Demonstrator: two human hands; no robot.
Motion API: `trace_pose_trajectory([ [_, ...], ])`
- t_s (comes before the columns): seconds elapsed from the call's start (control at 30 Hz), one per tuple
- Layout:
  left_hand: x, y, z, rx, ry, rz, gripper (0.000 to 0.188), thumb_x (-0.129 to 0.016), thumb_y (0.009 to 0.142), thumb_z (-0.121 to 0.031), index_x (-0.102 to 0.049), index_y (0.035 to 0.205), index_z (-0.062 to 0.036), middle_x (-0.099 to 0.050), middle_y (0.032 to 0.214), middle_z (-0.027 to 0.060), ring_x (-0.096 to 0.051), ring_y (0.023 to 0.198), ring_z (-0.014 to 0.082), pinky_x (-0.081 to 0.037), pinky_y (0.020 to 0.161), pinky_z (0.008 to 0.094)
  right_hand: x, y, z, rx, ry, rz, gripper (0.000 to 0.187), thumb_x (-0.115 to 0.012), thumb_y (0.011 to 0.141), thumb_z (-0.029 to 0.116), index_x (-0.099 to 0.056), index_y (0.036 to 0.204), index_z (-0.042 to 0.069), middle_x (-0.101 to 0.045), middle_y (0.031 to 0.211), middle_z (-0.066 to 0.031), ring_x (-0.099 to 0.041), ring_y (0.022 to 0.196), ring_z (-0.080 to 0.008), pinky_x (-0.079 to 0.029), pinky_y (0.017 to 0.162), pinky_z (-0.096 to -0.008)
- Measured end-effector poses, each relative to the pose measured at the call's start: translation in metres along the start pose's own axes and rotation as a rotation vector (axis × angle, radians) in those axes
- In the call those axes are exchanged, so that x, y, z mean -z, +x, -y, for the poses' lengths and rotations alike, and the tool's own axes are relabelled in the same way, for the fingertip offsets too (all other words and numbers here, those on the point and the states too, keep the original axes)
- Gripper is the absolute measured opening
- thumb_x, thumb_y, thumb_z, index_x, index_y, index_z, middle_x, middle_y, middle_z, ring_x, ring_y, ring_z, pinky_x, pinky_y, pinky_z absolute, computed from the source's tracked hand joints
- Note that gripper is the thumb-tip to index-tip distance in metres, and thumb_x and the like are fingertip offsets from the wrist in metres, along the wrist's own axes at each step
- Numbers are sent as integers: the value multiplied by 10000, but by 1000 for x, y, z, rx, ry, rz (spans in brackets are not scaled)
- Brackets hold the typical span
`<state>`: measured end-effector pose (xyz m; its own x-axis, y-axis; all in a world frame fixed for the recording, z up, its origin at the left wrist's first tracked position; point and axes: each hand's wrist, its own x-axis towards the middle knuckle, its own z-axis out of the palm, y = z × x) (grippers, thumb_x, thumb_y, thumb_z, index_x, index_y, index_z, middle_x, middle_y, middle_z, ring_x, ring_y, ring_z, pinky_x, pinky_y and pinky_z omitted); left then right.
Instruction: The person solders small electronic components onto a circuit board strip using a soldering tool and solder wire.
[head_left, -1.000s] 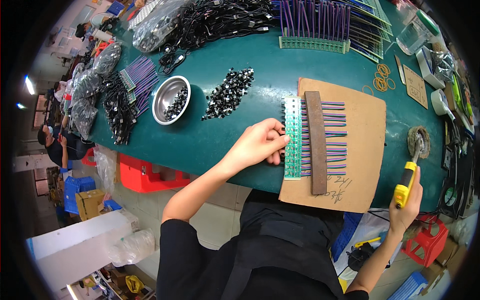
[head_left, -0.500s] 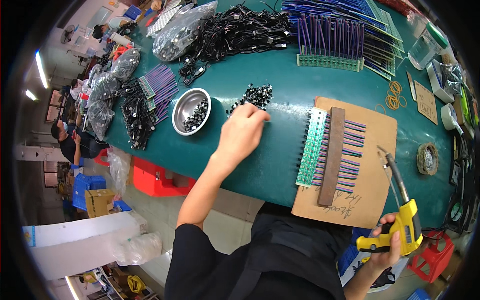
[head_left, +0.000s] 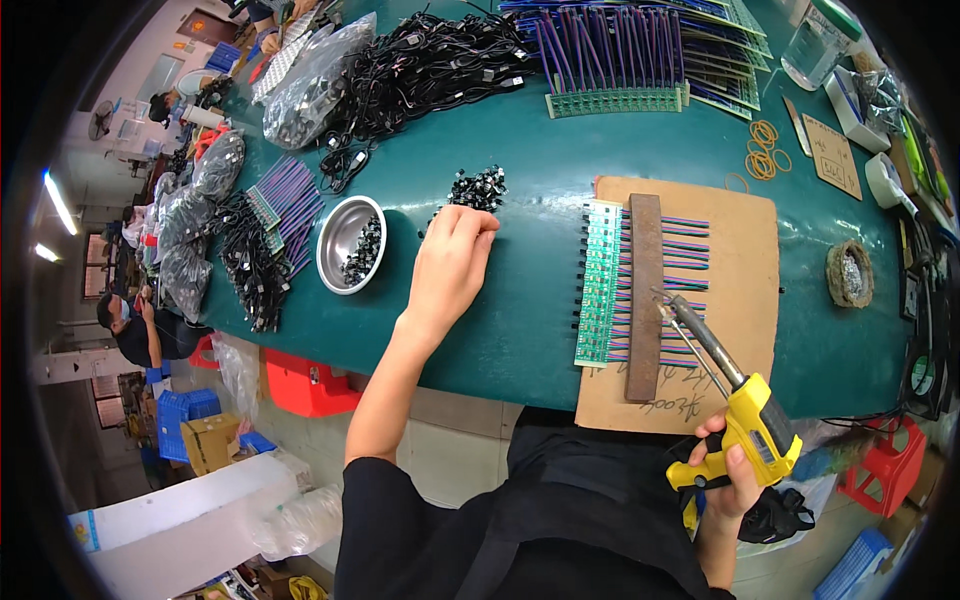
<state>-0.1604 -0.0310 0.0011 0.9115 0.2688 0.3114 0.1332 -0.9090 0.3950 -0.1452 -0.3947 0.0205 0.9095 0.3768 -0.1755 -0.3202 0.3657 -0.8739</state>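
Observation:
My left hand [head_left: 450, 262] is over the table with its fingers bent together, just below a pile of small black components [head_left: 478, 188]. What its fingertips hold, if anything, is hidden. A steel bowl [head_left: 328, 262] with more such parts stands to its left. My right hand [head_left: 738, 478] grips a yellow soldering gun [head_left: 752, 425] by its handle. The gun's tip points up and left over a rusty metal bar [head_left: 644, 300]. That bar lies across the coloured wires of a green circuit board strip [head_left: 600, 285], with small black parts along its left edge, on a cardboard sheet [head_left: 745, 260].
Black cables [head_left: 430, 70], a clear plastic bag [head_left: 310, 100] and wired circuit boards [head_left: 615, 100] are heaped along the far side. Rubber bands [head_left: 762, 150], a lidded jar [head_left: 815, 50] and a round tin [head_left: 850, 275] stand or lie at the right. A red stool [head_left: 310, 385] is beside the table.
My right hand has brought the soldering gun leftward, its tip now over the metal bar. My left hand stays by the component pile, fingers still bent. The whole view has shifted slightly.

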Motion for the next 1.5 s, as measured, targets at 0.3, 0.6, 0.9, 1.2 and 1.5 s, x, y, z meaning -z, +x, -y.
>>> trace_pose_trajectory([
  [0.3, -11, -9, -33, 509, -1253, 153, 179, -603, 852, -17, -536, 1009, 34, -582, 884, 72, -629, 850, 152, -511, 726, 234, -2, -2, -3, -74, 3, 20, 487, -556, 815, 137, -409, 1229, -73, -545, 979, -216, -585, 870, -263, -546, 565, -291],
  [0.6, -8, -26, -63, 628, -1332, 292, 204, -620, 839, -16, -520, 1014, 16, -612, 845, 113, -621, 696, 153, -489, 594, 230, -15, 0, -1, -47, 3, -10, 675, -599, 806, 110, -260, 1376, -22, -589, 970, -169, -586, 842, -197, -511, 640, -268],
  [0.9, -1, -49, -136, 539, -1609, 415, 300, -557, 887, -11, -380, 1130, -31, -461, 944, 69, -606, 698, 141, -484, 563, 225, -47, 19, -12, 309, -549, 153, 752, -677, 791, 56, -231, 1387, -51, -597, 1039, -143, -616, 858, -145, -501, 712, -244],
  [1.2, -6, -60, -145, 293, -1478, 450, 172, -569, 888, -35, -495, 1036, 12, -482, 939, 61, -606, 747, 118, -518, 643, 237, -51, 13, -13, 307, -446, 125, 640, -624, 821, -11, -270, 1349, -88, -616, 880, -107, -605, 735, -117, -508, 679, -249],
  [1.5, 11, -57, -137, 280, -1234, 631, 85, -589, 868, -51, -587, 853, 32, -584, 809, 79, -625, 667, 128, -509, 579, 231, -52, 13, -15, 495, -728, 161, 633, -658, 792, 17, -322, 1314, -109, -626, 952, -166, -639, 791, -175, -508, 722, -261],
])
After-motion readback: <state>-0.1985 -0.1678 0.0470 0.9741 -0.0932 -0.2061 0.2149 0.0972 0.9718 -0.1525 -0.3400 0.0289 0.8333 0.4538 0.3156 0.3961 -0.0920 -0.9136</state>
